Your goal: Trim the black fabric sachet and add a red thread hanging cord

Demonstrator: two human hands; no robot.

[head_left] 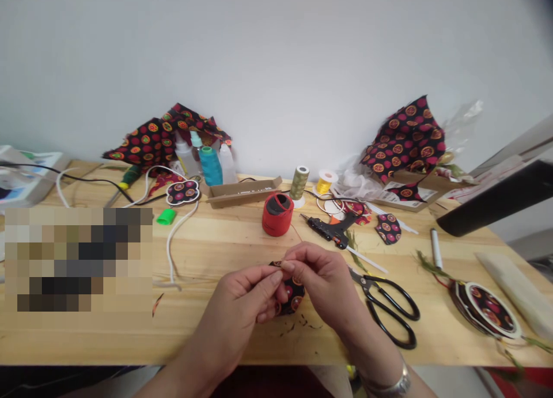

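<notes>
Close together over the front middle of the table, both my hands pinch a small piece of dark patterned fabric (294, 299) with red and orange round motifs. My left hand (254, 291) has its thumb and forefinger closed at the fabric's upper edge, other fingers curled behind. From the other side my right hand (319, 277) pinches the same edge. The exact fold between the fingertips is hidden. Dark scraps lie on the wood just below. Right of my right hand rest black-handled scissors (391, 309), and beyond my hands stands a red spool (277, 215).
A black glue gun (329, 231) with a white stick lies behind the scissors. Threads, bottles and a shallow cardboard box (244, 192) line the wall. A round fabric-covered stack (486, 311) sits at right. White cords (170, 242) cross the left side; one patch there is blurred out.
</notes>
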